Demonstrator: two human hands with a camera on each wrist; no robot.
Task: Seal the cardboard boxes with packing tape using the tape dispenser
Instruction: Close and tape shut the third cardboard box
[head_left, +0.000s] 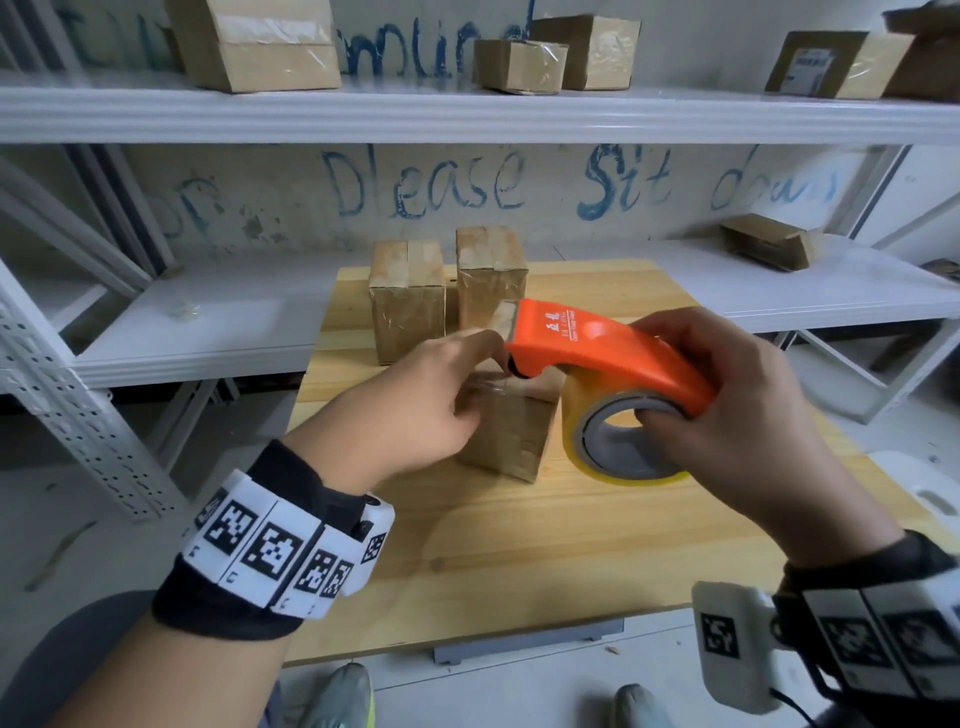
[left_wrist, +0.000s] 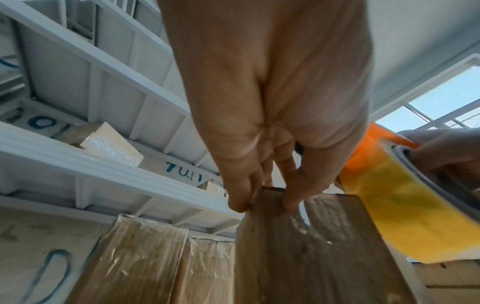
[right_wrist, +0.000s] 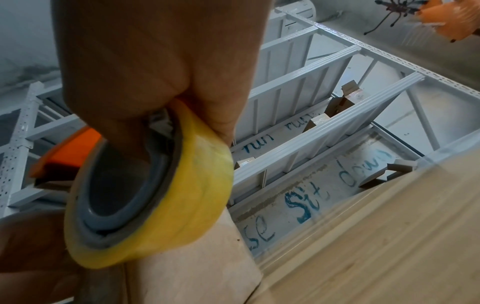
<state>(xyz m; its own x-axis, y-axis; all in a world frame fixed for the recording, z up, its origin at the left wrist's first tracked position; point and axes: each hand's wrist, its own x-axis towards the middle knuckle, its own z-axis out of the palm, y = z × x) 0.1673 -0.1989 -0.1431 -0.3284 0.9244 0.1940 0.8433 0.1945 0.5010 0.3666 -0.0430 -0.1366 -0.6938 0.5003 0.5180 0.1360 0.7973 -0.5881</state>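
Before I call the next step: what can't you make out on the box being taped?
- Box top and seam: head view, hidden by left hand and dispenser.
- Tape end on the box: left wrist view, behind the fingers.
- Dispenser blade: right wrist view, blocked by the tape roll and right hand.

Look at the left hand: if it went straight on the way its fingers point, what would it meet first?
Probably the orange tape dispenser: the left hand, on top of the near box, points at its front end, close ahead. Depth is unclear.
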